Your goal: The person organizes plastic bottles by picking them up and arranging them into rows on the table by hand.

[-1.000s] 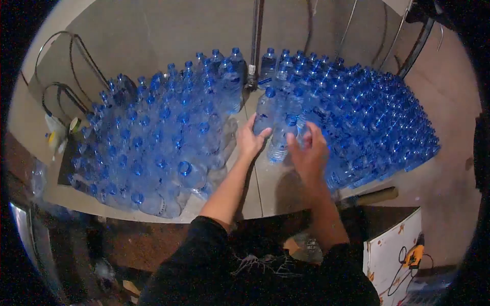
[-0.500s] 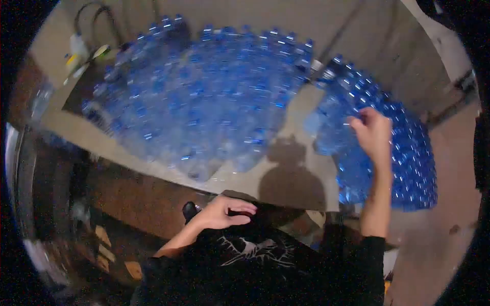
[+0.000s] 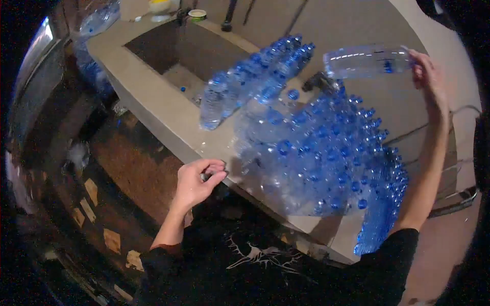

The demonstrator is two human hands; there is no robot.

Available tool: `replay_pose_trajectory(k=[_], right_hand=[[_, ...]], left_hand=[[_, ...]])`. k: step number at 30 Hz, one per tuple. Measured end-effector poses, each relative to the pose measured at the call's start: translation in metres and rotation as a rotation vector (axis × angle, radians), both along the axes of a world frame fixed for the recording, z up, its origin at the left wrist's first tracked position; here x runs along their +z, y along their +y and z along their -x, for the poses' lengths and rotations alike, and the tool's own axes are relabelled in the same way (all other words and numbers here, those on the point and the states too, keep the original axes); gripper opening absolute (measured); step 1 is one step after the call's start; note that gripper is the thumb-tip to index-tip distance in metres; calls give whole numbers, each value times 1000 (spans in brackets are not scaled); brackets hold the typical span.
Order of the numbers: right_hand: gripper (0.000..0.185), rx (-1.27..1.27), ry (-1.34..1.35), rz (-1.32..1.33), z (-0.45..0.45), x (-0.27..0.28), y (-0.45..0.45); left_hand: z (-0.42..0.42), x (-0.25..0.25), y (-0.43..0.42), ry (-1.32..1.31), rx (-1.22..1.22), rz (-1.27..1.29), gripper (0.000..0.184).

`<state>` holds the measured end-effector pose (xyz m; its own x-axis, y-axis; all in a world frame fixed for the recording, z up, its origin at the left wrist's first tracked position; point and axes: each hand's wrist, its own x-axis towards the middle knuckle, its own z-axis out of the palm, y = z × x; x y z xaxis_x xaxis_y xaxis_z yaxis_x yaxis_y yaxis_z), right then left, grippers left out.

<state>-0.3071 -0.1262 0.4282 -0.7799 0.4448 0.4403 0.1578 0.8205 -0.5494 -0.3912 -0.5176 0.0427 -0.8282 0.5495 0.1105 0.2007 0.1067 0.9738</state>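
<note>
My right hand (image 3: 427, 76) is raised at the upper right, closed around the neck end of a clear plastic bottle (image 3: 367, 62). The bottle lies nearly level in the air, its base pointing left, above the packed bottles. My left hand (image 3: 199, 179) is at the counter's front edge, fingers curled toward the thumb. A small greyish spot shows between them, too small to name. Many clear bottles with blue caps (image 3: 326, 148) stand crowded on the counter (image 3: 176, 130) in front of me. A smaller cluster of bottles (image 3: 255, 71) stands beside the sink.
A sunken sink (image 3: 173, 48) is set in the counter at the left, with a small blue cap (image 3: 182, 89) in it. A round tub (image 3: 197, 14) and a yellow-and-white container (image 3: 160, 7) sit behind it. Bagged bottles (image 3: 94, 48) are at the far left.
The view has swung, and the sink shows where bottles filled the left side. My right hand has risen rightward and now holds a bottle. My left hand has moved up and left, fingers more curled.
</note>
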Motion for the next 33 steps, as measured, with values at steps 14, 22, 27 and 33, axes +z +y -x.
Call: replay_pose_trajectory(k=[14,22,27,33], right_hand=[[43,16,-485,-209,187,-218,-49],[53,24,-438,-399,158,-187,-85],[46,362,-586,-386,127,-187,-128],[36,201,-314,-277,81,-138,-112]], left_hand=[[55,-35,-33,39,-145,231,30],[63,-25,-11,5,-240,176,29],[57,-25,0,53,-267,192,28],[30,-7,-7,98,-236,227,23]])
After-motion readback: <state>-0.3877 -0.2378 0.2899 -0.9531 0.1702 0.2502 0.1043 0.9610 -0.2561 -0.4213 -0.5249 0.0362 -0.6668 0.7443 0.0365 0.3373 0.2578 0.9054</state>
